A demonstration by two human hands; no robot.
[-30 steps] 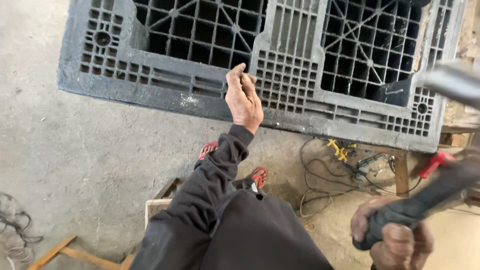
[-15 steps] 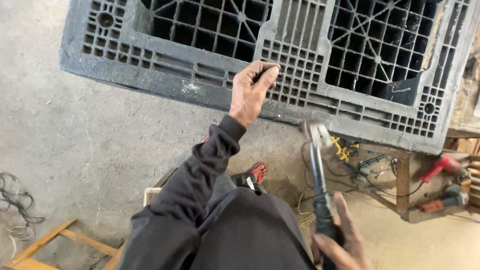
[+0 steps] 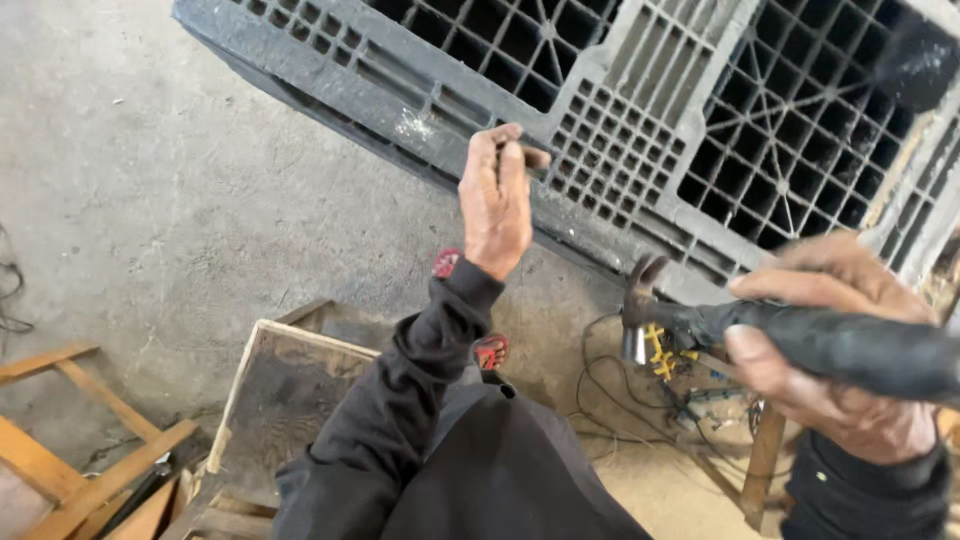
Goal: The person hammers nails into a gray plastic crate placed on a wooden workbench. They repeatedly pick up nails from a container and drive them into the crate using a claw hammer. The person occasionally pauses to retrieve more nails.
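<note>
My right hand point(image 3: 840, 370) is wrapped tight round the hammer point(image 3: 800, 335) handle, head-heavy. Left hand point(image 3: 497, 205) pinches something small against the stiff plastic pallet point(image 3: 620, 150); can't tell what.

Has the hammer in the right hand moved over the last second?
Yes. The hammer, gripped by the right hand, has swung left, nearer the grey plastic pallet's edge.

One head-worn camera looks steeply down, close over the hands, at the concrete floor point(image 3: 150, 200).
</note>
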